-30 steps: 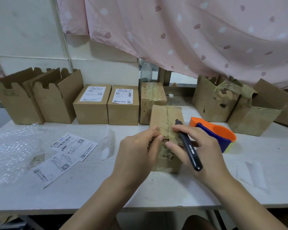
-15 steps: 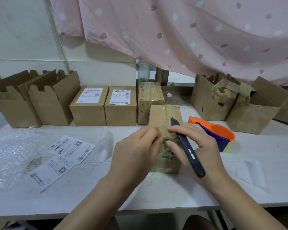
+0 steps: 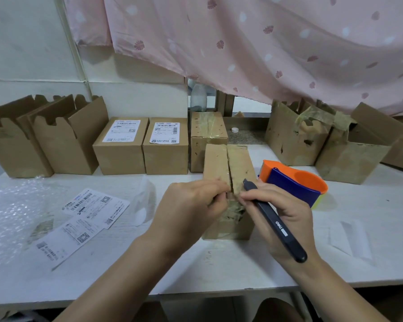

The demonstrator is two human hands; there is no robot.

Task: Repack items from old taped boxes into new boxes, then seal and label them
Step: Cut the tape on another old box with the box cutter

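An old taped cardboard box (image 3: 228,163) lies on the white table (image 3: 219,270) in front of me, its top seam slit open along the middle. My left hand (image 3: 191,208) grips the near end of the left flap. My right hand (image 3: 277,212) holds a black utility knife (image 3: 275,221) while its fingertips pull at the right flap and the crumpled tape there. The box's near end is hidden behind both hands.
An orange and blue tape dispenser (image 3: 293,182) sits just right of the box. Two sealed labelled boxes (image 3: 140,145) and a taped box (image 3: 207,135) stand behind, open new boxes (image 3: 44,135) at left, torn old boxes (image 3: 323,140) at right. Shipping labels (image 3: 84,219) and bubble wrap (image 3: 12,214) lie at left.
The flaps have parted slightly at the seam as both hands pull at the near end. The knife tip has shifted a little to the right, off the seam.
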